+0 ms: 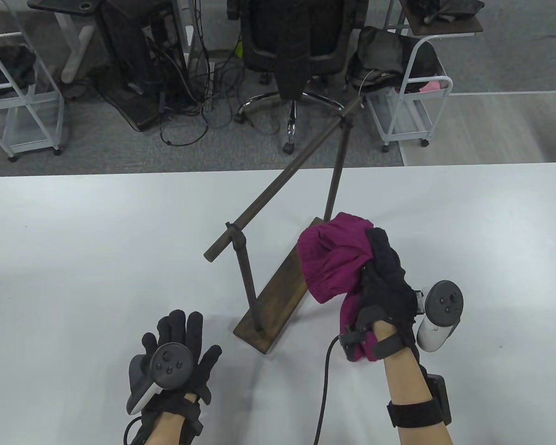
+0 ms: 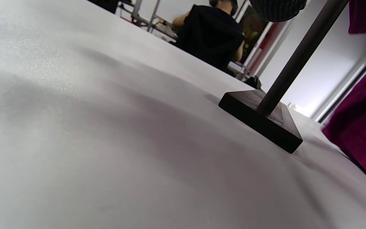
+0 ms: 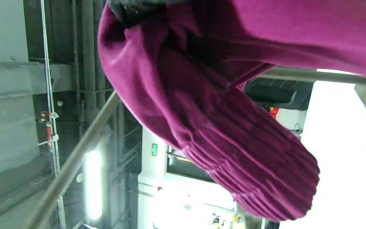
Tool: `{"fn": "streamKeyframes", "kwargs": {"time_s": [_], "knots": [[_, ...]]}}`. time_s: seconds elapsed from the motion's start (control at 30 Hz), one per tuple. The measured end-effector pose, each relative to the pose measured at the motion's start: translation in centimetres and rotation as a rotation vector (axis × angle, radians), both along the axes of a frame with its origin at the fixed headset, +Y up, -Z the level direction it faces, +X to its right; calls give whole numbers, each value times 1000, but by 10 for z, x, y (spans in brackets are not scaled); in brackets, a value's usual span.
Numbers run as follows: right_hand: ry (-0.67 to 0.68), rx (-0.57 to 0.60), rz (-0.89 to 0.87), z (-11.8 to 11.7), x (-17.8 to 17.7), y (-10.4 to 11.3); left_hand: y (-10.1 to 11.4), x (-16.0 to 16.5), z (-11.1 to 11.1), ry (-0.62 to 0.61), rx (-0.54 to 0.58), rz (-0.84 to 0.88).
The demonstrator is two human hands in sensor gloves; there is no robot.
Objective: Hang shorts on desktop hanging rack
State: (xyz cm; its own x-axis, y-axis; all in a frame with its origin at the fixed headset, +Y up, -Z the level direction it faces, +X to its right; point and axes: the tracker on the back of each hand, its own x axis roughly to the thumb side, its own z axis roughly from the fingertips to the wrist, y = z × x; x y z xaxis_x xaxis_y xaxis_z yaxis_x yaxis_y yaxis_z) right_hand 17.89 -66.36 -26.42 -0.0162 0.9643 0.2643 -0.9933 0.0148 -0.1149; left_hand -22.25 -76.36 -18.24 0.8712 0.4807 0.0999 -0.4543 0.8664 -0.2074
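Magenta cloth is what catches the eye: the shorts [image 1: 326,269] are bunched up in the right hand [image 1: 384,287], whose grip is closed tight around the fabric, holding it off the table [image 1: 74,241] just beside the rack [image 1: 278,185] on its right, over the near end of the wooden base [image 1: 273,306]. From the right wrist view the ribbed waistband hangs down loose, with the rack's bar close behind it, but nothing is draped over it yet.

The left hand [image 1: 173,357] lies flat on the table to the left of the rack's base, fingers spread, gripping nothing.

By my reckoning this is the carrying step: the shorts are lifted and brought to the rack, not yet hung. The next move seems to call for raising the bundle above the slanted bar and letting part of the cloth fall on either side. Crumpled as the shorts are, the free hand may need to come across and spread them, or they could slide off down the tilted bar.
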Motion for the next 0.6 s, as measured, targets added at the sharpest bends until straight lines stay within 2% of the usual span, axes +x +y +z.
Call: {"fn": "streamKeyframes", "kwargs": {"time_s": [0.23,0.6], "knots": [[42,54,-79,-7,-14,31,0,1,0,-5,-6,6],[28,159,-172,-13,-22,114,2,1,1,2,16,19]]}}
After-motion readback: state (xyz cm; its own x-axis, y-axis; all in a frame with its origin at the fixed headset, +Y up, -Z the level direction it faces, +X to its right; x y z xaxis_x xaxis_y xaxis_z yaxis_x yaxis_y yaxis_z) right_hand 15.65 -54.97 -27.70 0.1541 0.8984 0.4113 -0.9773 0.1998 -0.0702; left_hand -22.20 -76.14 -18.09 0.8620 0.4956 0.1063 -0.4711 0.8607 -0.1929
